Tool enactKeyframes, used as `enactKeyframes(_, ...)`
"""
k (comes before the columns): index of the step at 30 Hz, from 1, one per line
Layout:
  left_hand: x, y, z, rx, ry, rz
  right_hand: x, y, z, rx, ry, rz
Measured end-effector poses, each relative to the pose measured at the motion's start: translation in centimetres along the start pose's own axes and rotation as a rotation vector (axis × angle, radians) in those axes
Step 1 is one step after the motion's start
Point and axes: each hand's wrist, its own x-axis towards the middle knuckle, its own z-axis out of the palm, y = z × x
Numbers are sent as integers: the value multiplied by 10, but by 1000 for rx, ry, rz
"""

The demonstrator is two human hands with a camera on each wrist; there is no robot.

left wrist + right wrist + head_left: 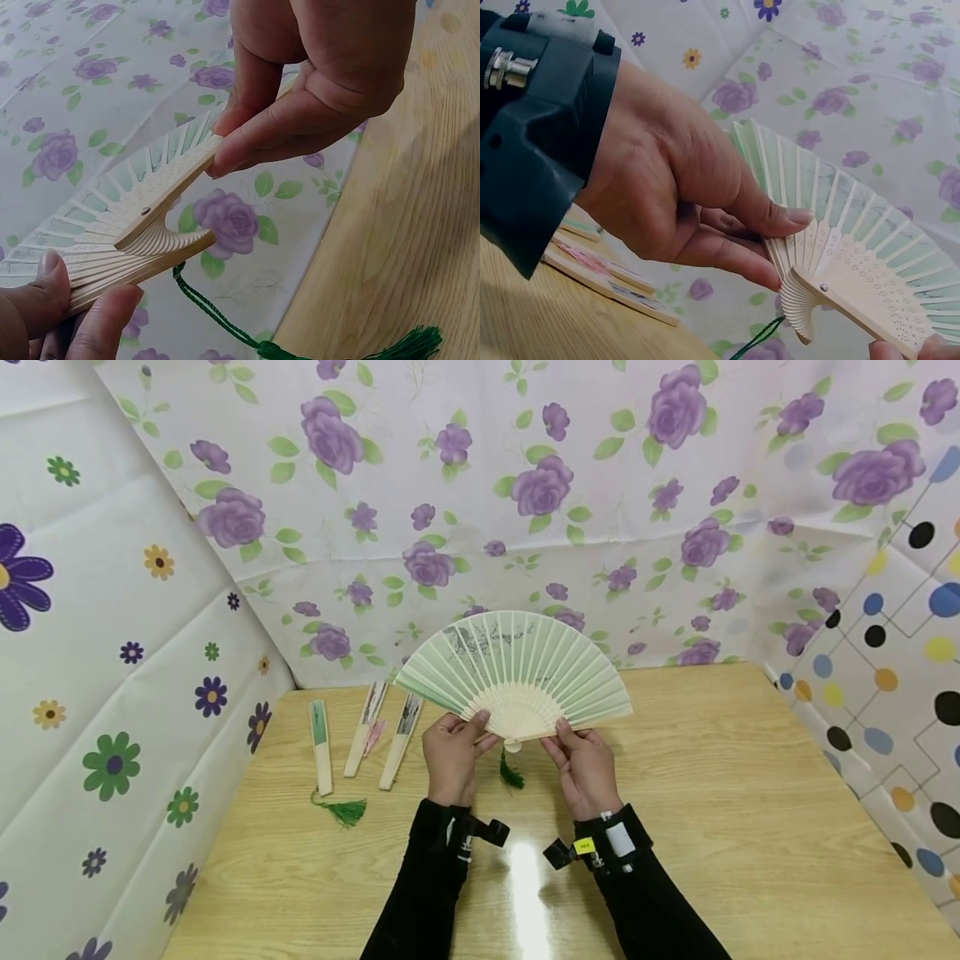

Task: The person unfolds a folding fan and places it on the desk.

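A pale green folding fan [517, 668] with light wooden ribs is spread open above the wooden table [750, 793]. My left hand [453, 752] pinches its left ribs near the pivot, thumb on top. My right hand [581, 764] pinches the right guard stick. A green tassel [512, 772] hangs from the pivot. In the left wrist view the right hand [315, 97] pinches the guard stick [180, 180], and the left hand [52, 315] holds the ribs. In the right wrist view the left hand [675, 195] grips the fan [855, 240], and only a fingertip of the right hand [930, 349] shows.
Three folded fans lie on the table to the left: one green [321, 747] with a green tassel [345, 810], one pinkish [366, 727], one dark-printed [401, 739]. Floral cloth walls [525, 485] close off the back and both sides.
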Motion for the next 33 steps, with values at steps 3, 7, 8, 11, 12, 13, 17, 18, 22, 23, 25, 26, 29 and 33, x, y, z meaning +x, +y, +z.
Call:
enactKeyframes(3,0,0,0,7,2,4,0,-1,0,-6,-4,-2)
enactKeyframes(7,0,-1,-1,11,2,5,0,-2,-2,-29,-19,5)
enactKeyframes(8,1,-1,-1,7,3,5,0,-2,-2,-31,-21,7)
enactKeyframes(11,1,-2,-1,-1,5,6,1,-1,-2,-33,-27,8)
enactKeyframes(12,1,-2,-1,-6,7,5,1,-1,-2,-28,-25,8)
enactKeyframes(13,0,-2,-1,-7,7,9,1,-1,-2,-20,-18,10)
enactKeyframes(17,-1,-1,1,-18,9,12,0,0,-1,17,2,11)
enactKeyframes(18,-1,-1,2,-18,10,14,-1,0,0,26,8,11)
enactKeyframes(22,0,0,4,-24,16,19,-3,0,2,41,15,4)
enactKeyframes(23,0,0,4,-25,17,19,-3,1,2,46,15,3)
enactKeyframes(25,0,0,4,-30,19,17,-3,1,2,51,15,0)
enactKeyframes(26,1,-1,4,-31,18,17,-4,1,3,53,14,-2)
enactKeyframes(29,1,-1,4,-31,18,23,-3,1,3,59,15,-5)
enactKeyframes(33,2,-3,3,-31,24,23,-3,2,3,61,19,-5)
